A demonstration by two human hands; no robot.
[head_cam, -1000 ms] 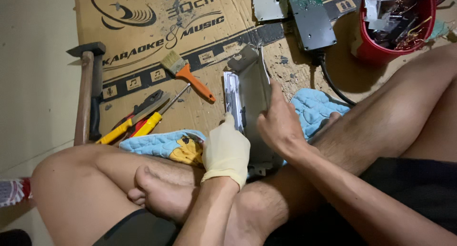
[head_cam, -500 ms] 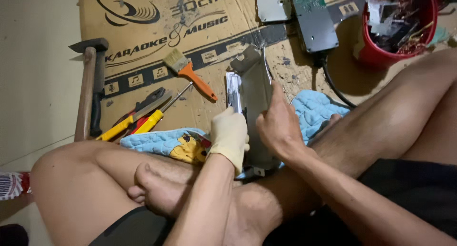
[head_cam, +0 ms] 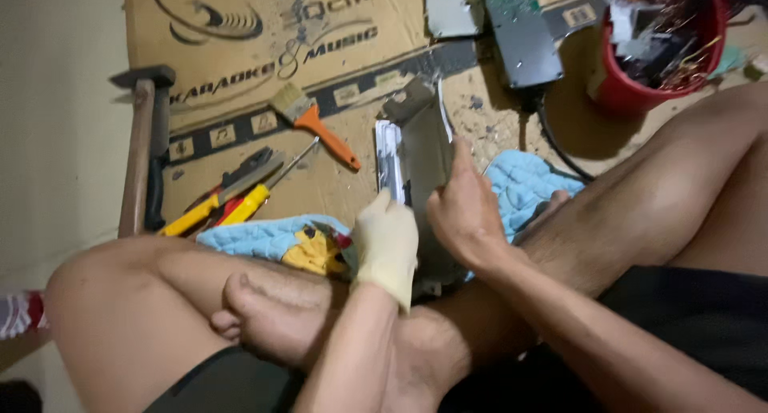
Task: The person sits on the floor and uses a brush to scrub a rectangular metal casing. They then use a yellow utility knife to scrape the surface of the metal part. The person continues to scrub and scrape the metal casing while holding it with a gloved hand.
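I sit cross-legged on the floor. A long grey metal casing point(head_cam: 420, 153) stands tilted between my legs, its lower end resting on a light blue quilted cloth point(head_cam: 520, 185). My left hand point(head_cam: 386, 241), in a cream glove, grips the casing's left edge low down. My bare right hand point(head_cam: 464, 213) holds the casing's right side, forefinger stretched up along the edge. What lies under the hands is hidden.
A flattened cardboard box point(head_cam: 264, 53) covers the floor. On it lie a hammer point(head_cam: 142, 141), an orange-handled brush point(head_cam: 312, 121), pliers point(head_cam: 232, 181) and a yellow-handled screwdriver point(head_cam: 256, 193). A grey electronics board point(head_cam: 516, 37) and red bucket of scrap point(head_cam: 660, 49) sit at the back right.
Both hands have stayed on the casing, with the gloved left hand shifted slightly up along its left edge. The view has drifted a little.
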